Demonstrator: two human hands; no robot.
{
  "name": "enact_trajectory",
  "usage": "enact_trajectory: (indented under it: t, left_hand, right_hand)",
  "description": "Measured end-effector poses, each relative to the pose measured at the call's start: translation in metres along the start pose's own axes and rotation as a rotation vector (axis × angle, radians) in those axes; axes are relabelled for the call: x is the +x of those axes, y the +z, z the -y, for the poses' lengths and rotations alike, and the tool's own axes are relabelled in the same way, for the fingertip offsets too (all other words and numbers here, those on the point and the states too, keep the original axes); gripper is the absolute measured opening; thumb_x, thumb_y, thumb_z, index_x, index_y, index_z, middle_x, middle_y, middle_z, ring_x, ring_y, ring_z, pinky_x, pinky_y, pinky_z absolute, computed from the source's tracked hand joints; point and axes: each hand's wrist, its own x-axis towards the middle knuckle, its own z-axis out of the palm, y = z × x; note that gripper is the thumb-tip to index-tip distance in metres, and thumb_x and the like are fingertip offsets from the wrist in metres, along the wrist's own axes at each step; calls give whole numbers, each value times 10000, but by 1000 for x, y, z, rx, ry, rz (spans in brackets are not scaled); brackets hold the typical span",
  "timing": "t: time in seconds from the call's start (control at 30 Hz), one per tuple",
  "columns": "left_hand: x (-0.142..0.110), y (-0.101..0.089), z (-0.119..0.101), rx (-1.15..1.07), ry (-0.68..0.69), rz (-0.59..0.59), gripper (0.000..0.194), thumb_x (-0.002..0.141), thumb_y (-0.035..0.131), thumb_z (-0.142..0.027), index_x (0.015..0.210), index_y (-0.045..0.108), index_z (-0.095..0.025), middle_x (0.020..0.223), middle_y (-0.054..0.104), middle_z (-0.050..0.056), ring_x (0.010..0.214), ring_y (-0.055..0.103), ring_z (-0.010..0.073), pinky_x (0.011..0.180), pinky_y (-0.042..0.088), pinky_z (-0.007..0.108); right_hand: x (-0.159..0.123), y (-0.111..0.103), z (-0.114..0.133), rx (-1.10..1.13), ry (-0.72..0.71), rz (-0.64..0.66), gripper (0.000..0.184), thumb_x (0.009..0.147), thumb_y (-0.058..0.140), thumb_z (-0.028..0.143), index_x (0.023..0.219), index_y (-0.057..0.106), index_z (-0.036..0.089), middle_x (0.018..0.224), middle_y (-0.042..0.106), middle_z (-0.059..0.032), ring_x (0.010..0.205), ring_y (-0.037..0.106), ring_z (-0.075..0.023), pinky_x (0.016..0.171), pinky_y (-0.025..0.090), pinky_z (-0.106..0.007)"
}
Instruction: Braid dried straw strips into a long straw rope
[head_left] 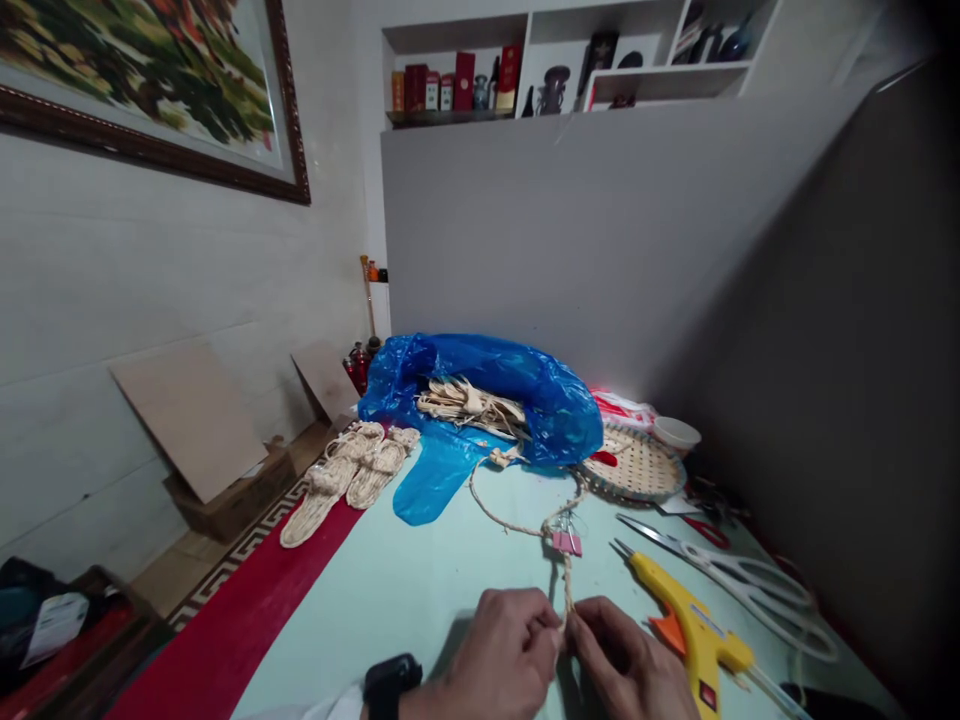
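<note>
Where the wall runs along the far left, I record a framed picture (150, 95) hung above two leaning boards (187, 415). Next comes a red strip (244, 630) along the pale green tabletop (337, 610), with two woven straw sandals (337, 485) side by side near its far end, partly over the strip. A dark watch (386, 680) is on the left wrist. Behind, an open blue plastic bag (559, 395) contains a bundle of straw (469, 402).

The left hand (502, 650), fingers curled, is closed in a narrow pinch on the near end of the braided cord (568, 575). I find this cord right of the table's middle, running away from the fingertips to a pink clip (566, 543); beyond the clip a thin cord loop (510, 525) lies in front of the bag. The right hand (634, 665) pinches the same end just beside the left, its grip likewise narrow.

Further right, I list a round woven tray (641, 465), a white bowl (676, 433) at its far edge, a yellow glue gun (694, 630) and open-handled scissors (724, 572).
</note>
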Motion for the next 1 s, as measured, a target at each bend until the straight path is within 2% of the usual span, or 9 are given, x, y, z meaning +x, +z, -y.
enact_trajectory:
  t: [0.1, 0.2, 0.3, 0.43, 0.57, 0.63, 0.7, 0.83, 1.0]
  left_hand:
    - [-9, 8, 0, 13, 12, 75, 182, 855, 436, -237, 740, 572, -202, 548, 550, -32, 523, 538, 128, 509, 364, 217]
    - [-17, 12, 2, 45, 20, 131, 224, 909, 352, -247, 759, 516, -216, 615, 581, -5, 564, 533, 152, 542, 351, 252]
    - [-18, 13, 6, 207, 89, 199, 236, 927, 301, -238, 761, 468, -226, 663, 607, 8, 591, 566, 166, 601, 379, 276]
    - [-20, 14, 12, 400, 218, 256, 322, 940, 215, -221, 741, 468, -221, 685, 607, 28, 624, 602, 183, 625, 412, 294]
    - [-14, 3, 10, 455, 288, 161, 337, 945, 300, -273, 790, 592, -207, 802, 632, 52, 764, 616, 213, 711, 417, 328]
    - [-4, -6, 6, 329, 227, 38, 273, 921, 399, -325, 808, 619, -210, 896, 631, 58, 845, 597, 215, 773, 409, 336]
    - [9, -11, 4, 82, 68, 32, 189, 861, 506, -359, 816, 602, -202, 898, 625, 49, 772, 581, 180, 705, 423, 295]
    - [30, -6, 9, -256, -182, 315, 253, 781, 540, -441, 776, 552, -188, 558, 526, -45, 361, 322, 68, 356, 259, 205]
    - [36, 2, 17, -337, -223, 392, 303, 747, 572, -475, 738, 545, -173, 488, 453, -87, 335, 220, 33, 332, 151, 174]
  right_hand:
    - [0, -3, 5, 138, 34, 83, 315, 795, 561, 466, 723, 637, 170, 654, 640, -37, 615, 537, -175, 580, 390, -256]
    - [0, -6, 14, 348, 144, 139, 251, 774, 601, 377, 686, 611, 142, 575, 581, -14, 524, 443, -121, 503, 316, -229]
    - [0, -9, 20, 609, 272, 174, 192, 786, 609, 312, 763, 617, 121, 651, 627, -24, 479, 347, -70, 461, 235, -203]
    - [-2, -10, 20, 780, 306, 173, 173, 783, 635, 277, 754, 588, 113, 722, 672, -58, 458, 282, -43, 439, 174, -200]
    - [-2, -10, 21, 807, 297, 173, 197, 750, 684, 284, 726, 575, 121, 600, 617, -10, 442, 259, -40, 439, 161, -200]
    - [-2, -11, 23, 811, 294, 172, 197, 745, 686, 284, 716, 579, 122, 550, 572, 17, 442, 245, -42, 443, 161, -200]
    - [-2, -11, 24, 797, 282, 180, 193, 749, 671, 290, 714, 572, 127, 538, 559, 25, 443, 241, -45, 449, 172, -199]
    - [0, -10, 19, 723, 233, 217, 149, 772, 608, 284, 760, 577, 138, 568, 599, 10, 459, 350, -65, 472, 224, -199]
    - [0, -10, 10, 585, 186, 227, 84, 788, 585, 205, 774, 627, 134, 651, 677, -29, 557, 496, -108, 532, 299, -210]
